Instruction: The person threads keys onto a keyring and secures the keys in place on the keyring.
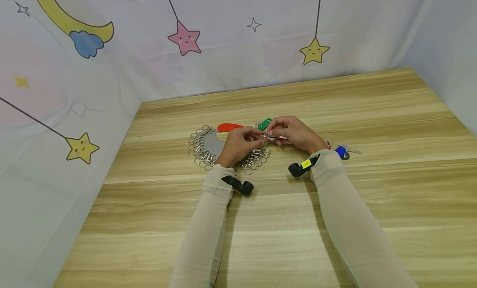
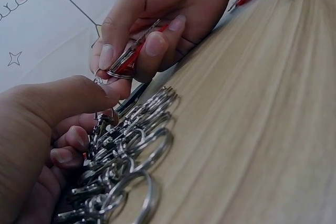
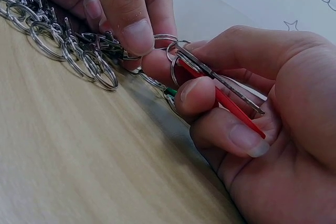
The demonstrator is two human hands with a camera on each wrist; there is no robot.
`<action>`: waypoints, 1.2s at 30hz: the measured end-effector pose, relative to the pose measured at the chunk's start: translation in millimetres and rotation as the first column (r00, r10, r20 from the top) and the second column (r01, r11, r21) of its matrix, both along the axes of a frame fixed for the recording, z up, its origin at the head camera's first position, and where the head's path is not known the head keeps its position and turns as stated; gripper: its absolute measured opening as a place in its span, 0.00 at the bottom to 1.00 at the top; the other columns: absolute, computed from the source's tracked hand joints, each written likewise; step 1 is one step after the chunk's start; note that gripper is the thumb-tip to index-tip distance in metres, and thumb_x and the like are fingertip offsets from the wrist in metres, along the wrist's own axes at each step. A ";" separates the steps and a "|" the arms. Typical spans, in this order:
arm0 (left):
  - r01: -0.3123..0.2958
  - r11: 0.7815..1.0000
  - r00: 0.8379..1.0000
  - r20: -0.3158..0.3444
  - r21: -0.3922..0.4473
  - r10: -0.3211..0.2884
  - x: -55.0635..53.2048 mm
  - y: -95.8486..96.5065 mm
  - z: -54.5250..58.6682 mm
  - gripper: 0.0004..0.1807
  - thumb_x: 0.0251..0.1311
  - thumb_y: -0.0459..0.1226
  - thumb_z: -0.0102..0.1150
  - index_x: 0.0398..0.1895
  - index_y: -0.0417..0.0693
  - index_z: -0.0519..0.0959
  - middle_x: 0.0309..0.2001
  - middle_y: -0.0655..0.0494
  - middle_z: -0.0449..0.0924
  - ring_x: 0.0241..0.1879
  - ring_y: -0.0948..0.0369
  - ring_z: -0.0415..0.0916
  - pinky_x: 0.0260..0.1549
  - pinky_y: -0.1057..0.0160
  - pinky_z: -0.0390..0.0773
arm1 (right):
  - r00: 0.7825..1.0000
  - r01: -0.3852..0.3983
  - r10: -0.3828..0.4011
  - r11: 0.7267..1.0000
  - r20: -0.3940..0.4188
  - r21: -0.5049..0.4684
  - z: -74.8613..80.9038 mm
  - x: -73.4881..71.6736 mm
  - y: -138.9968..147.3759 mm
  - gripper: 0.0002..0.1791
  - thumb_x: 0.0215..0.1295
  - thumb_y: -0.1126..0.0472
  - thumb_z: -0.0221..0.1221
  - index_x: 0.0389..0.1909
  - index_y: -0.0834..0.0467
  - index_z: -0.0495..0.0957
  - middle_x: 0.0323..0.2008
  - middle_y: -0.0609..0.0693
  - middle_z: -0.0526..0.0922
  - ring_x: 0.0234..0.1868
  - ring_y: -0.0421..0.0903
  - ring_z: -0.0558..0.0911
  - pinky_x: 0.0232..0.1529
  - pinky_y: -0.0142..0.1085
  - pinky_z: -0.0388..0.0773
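Note:
My left hand point(image 1: 240, 146) pinches a small metal clasp or ring at the edge of a grey key holder point(image 1: 213, 144); the exact piece is partly hidden by the thumb. Many clasps and split rings point(image 2: 149, 150) hang around that holder, and its red part point(image 1: 228, 127) shows beyond the hand. In my right hand point(image 1: 294, 132) a key point(image 3: 231, 88) and a red tag point(image 3: 241, 115) are gripped together. Their split ring point(image 3: 176, 72) meets the left fingertips in the right wrist view; whether it is linked to the clasp I cannot tell.
A green key tag point(image 1: 265, 124) lies behind the hands. To the right of the right wrist are a blue-headed key point(image 1: 340, 151) and a small red item point(image 1: 328, 144) on the wooden table point(image 1: 268, 226). A printed cloth point(image 1: 231, 68) stands along the back.

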State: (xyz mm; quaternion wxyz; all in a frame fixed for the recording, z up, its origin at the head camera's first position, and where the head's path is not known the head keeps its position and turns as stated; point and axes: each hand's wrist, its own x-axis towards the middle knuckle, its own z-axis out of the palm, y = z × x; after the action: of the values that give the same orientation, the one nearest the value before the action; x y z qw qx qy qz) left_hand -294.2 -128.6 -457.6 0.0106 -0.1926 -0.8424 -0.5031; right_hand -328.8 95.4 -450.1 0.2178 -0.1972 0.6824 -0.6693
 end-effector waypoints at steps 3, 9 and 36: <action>-0.001 1.000 1.000 -0.006 -0.002 0.001 -0.1 0.0 0.2 0.12 0.60 0.36 0.72 0.46 0.45 0.87 0.32 0.58 0.84 0.30 0.59 0.79 0.31 0.60 0.79 | 1.000 0.007 -0.007 1.000 0.002 0.004 0.4 0.1 -0.3 0.08 0.74 0.65 0.59 0.44 0.68 0.80 0.36 0.62 0.83 0.23 0.47 0.74 0.24 0.34 0.72; 0.013 1.000 1.000 -0.023 -0.002 -0.013 -0.3 0.8 -0.9 0.14 0.59 0.38 0.73 0.48 0.46 0.86 0.32 0.58 0.84 0.29 0.60 0.79 0.31 0.61 0.78 | 1.000 0.021 -0.021 1.000 0.018 0.010 0.4 1.4 -1.5 0.08 0.74 0.66 0.58 0.45 0.68 0.80 0.37 0.62 0.83 0.23 0.47 0.75 0.24 0.34 0.72; 0.010 1.000 1.000 -0.011 -0.010 -0.011 -0.5 0.4 -0.1 0.13 0.60 0.38 0.72 0.47 0.44 0.87 0.31 0.58 0.85 0.28 0.60 0.79 0.30 0.61 0.78 | 1.000 0.015 -0.015 1.000 0.015 0.015 2.0 1.2 -1.1 0.08 0.74 0.66 0.57 0.44 0.68 0.79 0.37 0.62 0.83 0.23 0.47 0.74 0.24 0.35 0.72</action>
State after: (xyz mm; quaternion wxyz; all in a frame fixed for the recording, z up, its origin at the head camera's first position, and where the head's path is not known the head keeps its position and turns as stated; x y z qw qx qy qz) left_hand -294.7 -128.2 -457.7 0.0117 -0.1998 -0.8437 -0.4981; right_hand -327.6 94.3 -448.0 0.2194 -0.1855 0.6872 -0.6673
